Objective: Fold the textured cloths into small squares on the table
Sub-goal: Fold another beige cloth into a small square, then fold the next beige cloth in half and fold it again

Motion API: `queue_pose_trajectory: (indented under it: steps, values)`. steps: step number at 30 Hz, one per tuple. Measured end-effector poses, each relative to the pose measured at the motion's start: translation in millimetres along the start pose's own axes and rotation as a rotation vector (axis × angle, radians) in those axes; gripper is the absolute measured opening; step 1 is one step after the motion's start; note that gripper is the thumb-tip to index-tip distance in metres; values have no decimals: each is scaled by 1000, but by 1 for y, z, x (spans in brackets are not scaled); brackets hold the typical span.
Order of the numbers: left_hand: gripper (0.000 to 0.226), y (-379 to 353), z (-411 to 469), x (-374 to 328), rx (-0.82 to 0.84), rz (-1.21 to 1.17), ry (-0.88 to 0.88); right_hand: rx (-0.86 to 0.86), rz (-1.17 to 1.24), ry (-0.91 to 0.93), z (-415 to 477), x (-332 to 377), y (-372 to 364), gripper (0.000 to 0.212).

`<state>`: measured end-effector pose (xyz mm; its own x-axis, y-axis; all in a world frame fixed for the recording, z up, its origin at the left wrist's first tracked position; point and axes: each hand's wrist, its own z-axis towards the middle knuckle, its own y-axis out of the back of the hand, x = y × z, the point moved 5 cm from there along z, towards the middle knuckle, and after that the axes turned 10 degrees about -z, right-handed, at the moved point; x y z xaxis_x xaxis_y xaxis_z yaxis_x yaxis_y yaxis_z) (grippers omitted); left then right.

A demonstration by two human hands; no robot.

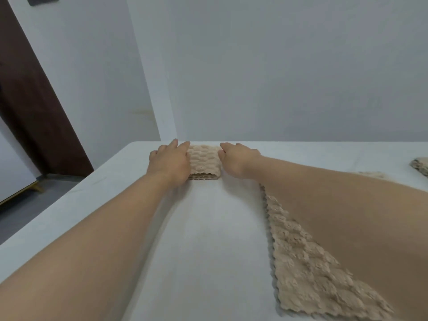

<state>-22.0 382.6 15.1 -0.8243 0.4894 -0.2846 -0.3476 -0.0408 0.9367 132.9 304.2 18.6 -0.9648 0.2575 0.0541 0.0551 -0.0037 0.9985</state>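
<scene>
Folded cloth (203, 162), small beige square, sits at far edge of white bench (208, 228), approx centre. Your left hand (170, 162) lies flat, fingers spread, touching its left side; right hand (238, 158) touches its right side, grip loose, holding nothing. Unfolded cloth (308, 269) lies flat under your right forearm. Another cloth (420, 165) at far right, partly cut off.

Both arms outstretched; left hand (170, 162), right hand (238, 158) palms down.
</scene>
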Motion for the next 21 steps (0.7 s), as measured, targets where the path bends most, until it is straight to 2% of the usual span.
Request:
queue_pose_trajectory:
  steps: [4,7,13,19,21]
  values:
    - [49,-7,-29,-23,-3,-40,-29,-16,61,-25,-36,-14,2,43]
    - [53,-5,-75,-71,18,-156,-73,-47,184,-83,-93,-45,14,48]
    - [48,-2,-169,-152,74,-396,-20,-170,346,-170,-215,-99,25,48]
    - [54,-16,-225,-188,157,-556,22,-291,371,-390,-293,-163,3,44]
    - [47,-20,-232,-194,104,-470,-3,-320,360,-493,-305,-183,-3,42]
